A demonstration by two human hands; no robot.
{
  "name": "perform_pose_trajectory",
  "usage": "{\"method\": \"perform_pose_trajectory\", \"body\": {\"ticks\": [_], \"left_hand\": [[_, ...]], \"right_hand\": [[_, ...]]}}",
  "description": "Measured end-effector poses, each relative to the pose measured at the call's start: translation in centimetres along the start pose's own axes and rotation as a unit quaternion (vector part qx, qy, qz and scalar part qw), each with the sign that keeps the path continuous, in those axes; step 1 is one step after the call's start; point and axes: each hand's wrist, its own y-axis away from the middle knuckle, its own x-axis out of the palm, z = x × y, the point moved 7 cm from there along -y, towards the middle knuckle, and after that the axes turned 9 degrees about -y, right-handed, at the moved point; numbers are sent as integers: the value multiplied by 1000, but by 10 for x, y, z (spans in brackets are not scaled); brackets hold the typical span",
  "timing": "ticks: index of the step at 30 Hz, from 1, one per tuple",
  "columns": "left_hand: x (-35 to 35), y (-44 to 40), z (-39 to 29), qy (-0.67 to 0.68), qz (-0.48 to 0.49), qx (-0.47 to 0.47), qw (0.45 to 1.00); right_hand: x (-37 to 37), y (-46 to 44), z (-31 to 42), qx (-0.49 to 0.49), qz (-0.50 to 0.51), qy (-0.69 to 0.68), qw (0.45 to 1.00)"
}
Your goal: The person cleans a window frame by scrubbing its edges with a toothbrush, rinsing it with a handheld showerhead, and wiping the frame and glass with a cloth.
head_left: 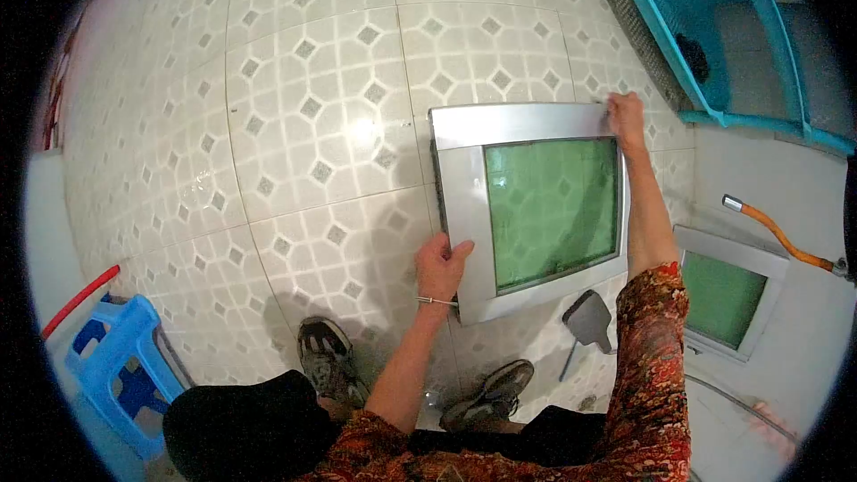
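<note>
A silver-framed window sash (460,129) with see-through green glass is held up off the tiled floor in front of me. My left hand (439,266) grips its left side near the lower corner, thumb on the front face and fingers behind the edge. At the far right corner, my right hand (627,120) is closed at the frame's edge; its fingertips are partly hidden. Floor tiles show through the glass, some of them shaded.
A blue plastic stool (134,375) stands at lower left, near a red tube (80,302). On the right are a turquoise rack (714,98), an orange hose (777,241) and a smaller green-glazed window (728,299). A grey dustpan-like tool (589,321) lies close to my shoes (491,397).
</note>
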Motion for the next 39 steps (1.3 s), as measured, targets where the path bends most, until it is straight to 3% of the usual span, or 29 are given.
{"method": "perform_pose_trajectory", "body": {"ticks": [1, 4, 5, 8, 9, 11, 14, 17, 18, 21, 24, 25, 26, 27, 28, 29, 30, 33, 34, 35, 36, 39], "left_hand": [[-1, 1, -4, 2, 3, -10, 1000], [4, 3, 2, -15, 32, -23, 999], [6, 4, 6, -11, 31, -24, 999], [14, 5, 9, 31, 24, -35, 999], [16, 7, 10, 62, 27, -45, 997], [11, 9, 4, 61, 13, -42, 997], [13, 6, -13, 27, -7, -20, 999], [13, 4, -14, 29, 9, -27, 999], [7, 4, -29, -8, -3, -11, 1000], [9, 9, -23, 26, 10, -51, 998], [17, 6, -3, 95, 18, -41, 994], [17, 5, -8, 89, 25, -35, 995], [15, 6, -15, 87, 31, -30, 995], [13, 7, -23, 81, 37, -24, 996], [13, 7, -29, 105, 29, -32, 994], [18, 8, -34, 133, 23, -41, 990], [21, 9, -37, 162, 20, -49, 985], [17, 4, -20, 87, 31, -6, 996], [17, 5, -18, 86, 28, -8, 996], [15, 5, -25, 83, 23, -9, 996], [16, 7, -28, 81, 20, -12, 996], [17, 6, -24, 138, 29, -12, 990]], "right_hand": [[15, -1, 10, -35, 18, -70, 997], [38, -5, 173, -164, 6, -198, 966], [60, -13, 222, -151, 135, -115, 972], [68, -6, 341, -294, 75, -258, 917], [70, -1, 368, -300, 148, -231, 914], [50, 15, 356, -256, 125, -268, 920], [5, 36, 299, -233, -74, -328, 913], [-58, 35, 237, -48, -264, -345, 899], [-55, 37, 231, -28, -246, -316, 916], [15, 62, 259, -184, -79, -244, 949], [7, 54, 189, -129, -178, -195, 956], [26, 51, 122, 71, -164, -296, 938], [0, 55, 81, 146, -229, -299, 915], [-3, 61, 32, 123, -257, -261, 922], [3, 70, -29, 201, -271, -318, 886], [-15, 78, -53, 123, -289, -86, 945], [-31, 82, -64, 118, -303, -47, 945], [-31, 77, -65, 165, -265, -13, 950], [-20, 74, -60, 214, -204, 15, 955], [-1, 80, -44, 232, -259, -191, 918], [-4, 76, 13, 78, -256, -61, 962], [-3, 69, 60, -22, -232, -123, 965]]}}
